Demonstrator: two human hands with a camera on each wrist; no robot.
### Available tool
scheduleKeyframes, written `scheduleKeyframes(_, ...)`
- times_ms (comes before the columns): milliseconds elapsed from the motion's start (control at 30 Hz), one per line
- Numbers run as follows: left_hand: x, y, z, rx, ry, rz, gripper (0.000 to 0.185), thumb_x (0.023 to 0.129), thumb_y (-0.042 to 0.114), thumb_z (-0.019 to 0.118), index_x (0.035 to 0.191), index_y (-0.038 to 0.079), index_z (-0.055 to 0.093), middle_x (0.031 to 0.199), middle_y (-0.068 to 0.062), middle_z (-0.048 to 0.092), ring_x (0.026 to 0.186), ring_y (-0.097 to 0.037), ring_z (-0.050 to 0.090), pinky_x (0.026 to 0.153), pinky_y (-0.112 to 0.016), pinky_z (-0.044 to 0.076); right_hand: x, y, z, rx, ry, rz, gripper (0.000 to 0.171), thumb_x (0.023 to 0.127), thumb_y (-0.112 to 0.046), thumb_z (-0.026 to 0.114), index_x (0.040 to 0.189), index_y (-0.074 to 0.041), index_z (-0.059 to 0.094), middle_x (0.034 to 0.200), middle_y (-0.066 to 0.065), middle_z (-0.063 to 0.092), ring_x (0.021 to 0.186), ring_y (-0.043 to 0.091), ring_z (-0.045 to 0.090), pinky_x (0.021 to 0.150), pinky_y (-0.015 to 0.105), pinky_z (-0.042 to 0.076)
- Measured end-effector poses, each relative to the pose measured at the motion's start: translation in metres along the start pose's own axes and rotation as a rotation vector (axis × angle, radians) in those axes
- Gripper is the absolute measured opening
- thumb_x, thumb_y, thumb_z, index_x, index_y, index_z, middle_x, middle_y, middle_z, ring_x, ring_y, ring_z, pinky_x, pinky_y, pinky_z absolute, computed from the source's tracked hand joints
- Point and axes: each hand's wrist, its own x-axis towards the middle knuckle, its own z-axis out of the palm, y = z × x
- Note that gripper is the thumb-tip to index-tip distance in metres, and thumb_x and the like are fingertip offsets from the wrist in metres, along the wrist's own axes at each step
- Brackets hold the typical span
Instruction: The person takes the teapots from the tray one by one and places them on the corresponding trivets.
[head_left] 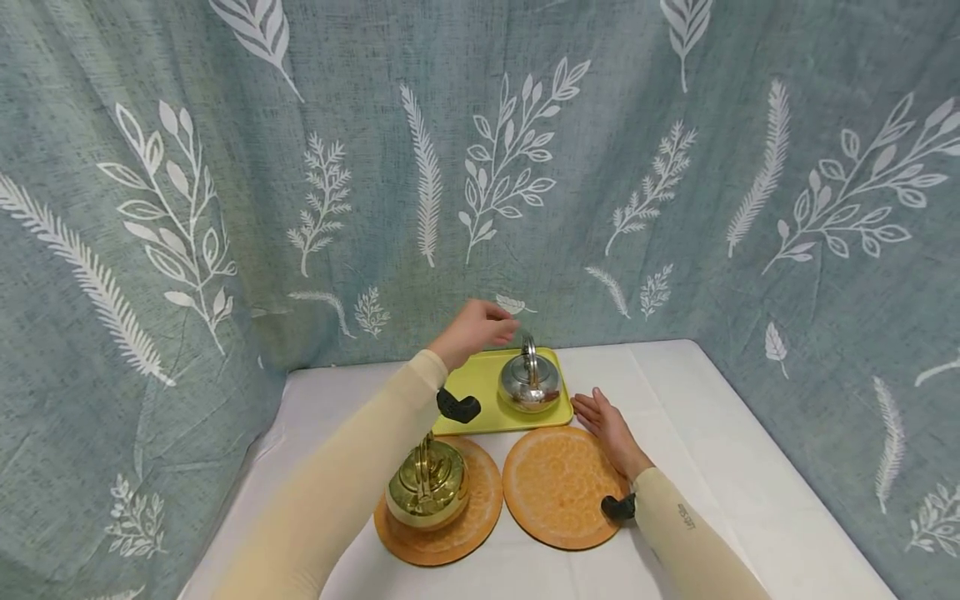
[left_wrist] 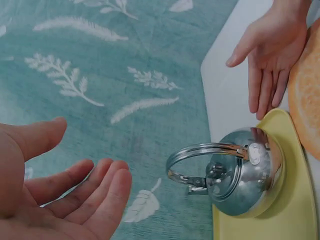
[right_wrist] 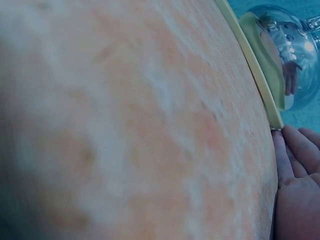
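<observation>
Steel kettle (head_left: 529,383) is standing upright on the yellow tray (head_left: 468,387) at the far side of the white table (head_left: 712,433), with its bail handle (left_wrist: 200,150) raised over the lid. The left hand (head_left: 474,331) is held in the air just above and to the left of this handle; its fingers are loosely bent and nothing is held in it. The right hand (head_left: 609,422) is laid flat on the table, fingers straight, touching the corner of the tray beside the empty orange mat (head_left: 558,486). A brass kettle (head_left: 427,486) is seen on the other orange mat (head_left: 468,521), nearer to the person.

The steel kettle is judged to be rigid, and its polished body will probably be slippery, so the round body is not a good place to grip. It is better taken by the top of the arched handle, with the fingers hooked under it. Whether water is inside cannot be told, so the weight may be more than expected, and the kettle could swing under the handle.
</observation>
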Motion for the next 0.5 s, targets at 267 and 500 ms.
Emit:
scheduleKeyframes(267,0.025,-0.012,0.012,-0.039,0.032,-0.098,0.046,0.112,0.016,0.066,0.148,-0.011,0.057,0.145,-0.026,0.061,0.128,-0.04,0.064,0.103,-0.038,0.059,-0.004,-0.001,-0.002,-0.005,0.012,0.011,0.097,0.112,-0.071,0.033,0.166,0.01,0.031,0.169,0.028,0.035,0.158,0.039,0.034,0.129,0.048,0.028)
scheduleKeyframes(500,0.039,-0.025,0.016,-0.052,0.036,-0.174,0.048,0.112,0.015,0.065,0.15,-0.013,0.053,0.146,-0.029,0.06,0.134,-0.042,0.061,0.107,-0.039,0.057,-0.001,-0.003,-0.002,0.005,0.009,0.001,0.096,0.113,-0.069,0.034,0.165,0.011,0.031,0.169,0.029,0.034,0.158,0.04,0.033,0.129,0.048,0.029)
